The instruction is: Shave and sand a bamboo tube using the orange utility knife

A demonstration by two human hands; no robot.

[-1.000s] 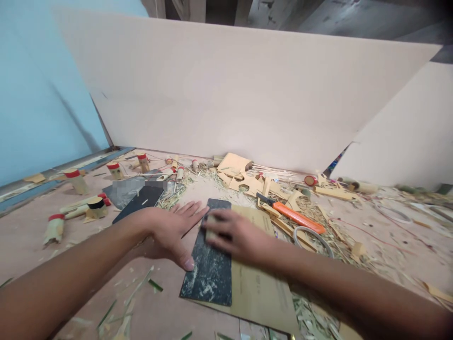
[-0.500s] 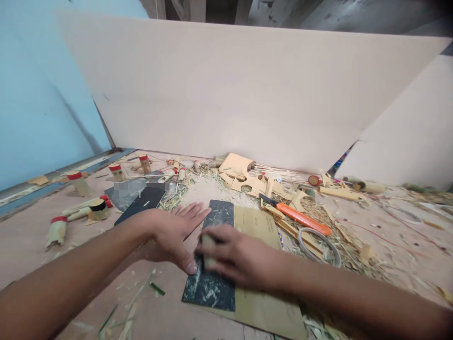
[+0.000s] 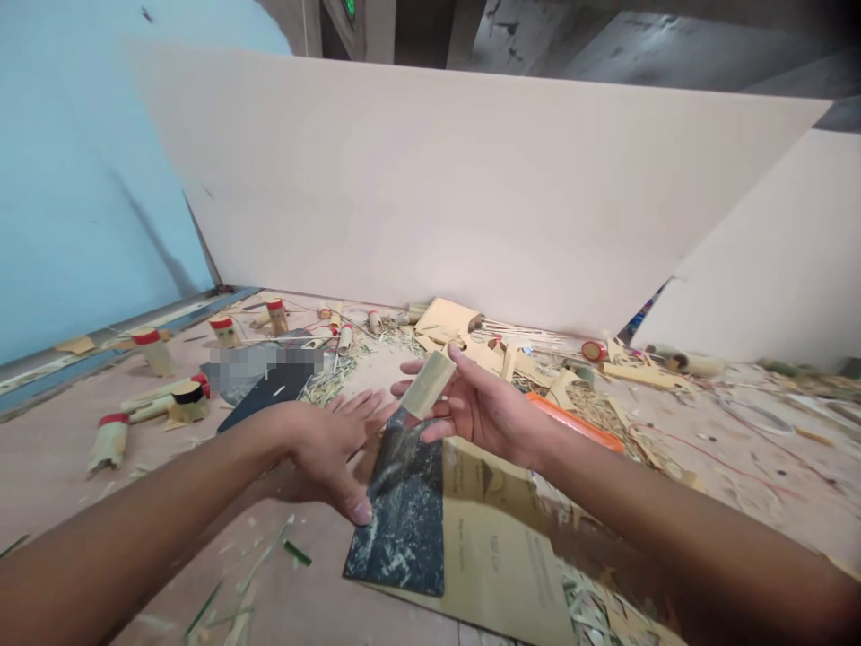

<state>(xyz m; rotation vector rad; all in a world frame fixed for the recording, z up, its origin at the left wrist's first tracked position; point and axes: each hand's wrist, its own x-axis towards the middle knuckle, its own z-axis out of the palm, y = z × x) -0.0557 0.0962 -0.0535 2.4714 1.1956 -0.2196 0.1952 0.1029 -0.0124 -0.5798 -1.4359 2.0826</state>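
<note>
One bamboo piece point(image 3: 429, 386), loosely held between thumb and fingers of the right hand point(image 3: 494, 408), by the far end of the black sandpaper point(image 3: 400, 529), long axis slanting toward upper right. Farther from the bamboo, left hand point(image 3: 323, 444) with fingers spread, thumb on the sandpaper's left edge.

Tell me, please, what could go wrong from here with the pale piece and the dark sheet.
The pale piece sits among the spread fingers of the right hand, so it might slip out. The thumb of the left hand rests at the edge of the dark sheet, where a rubbing stroke could catch it. The orange tool lies close beyond the right wrist in this view and might get knocked.
</note>
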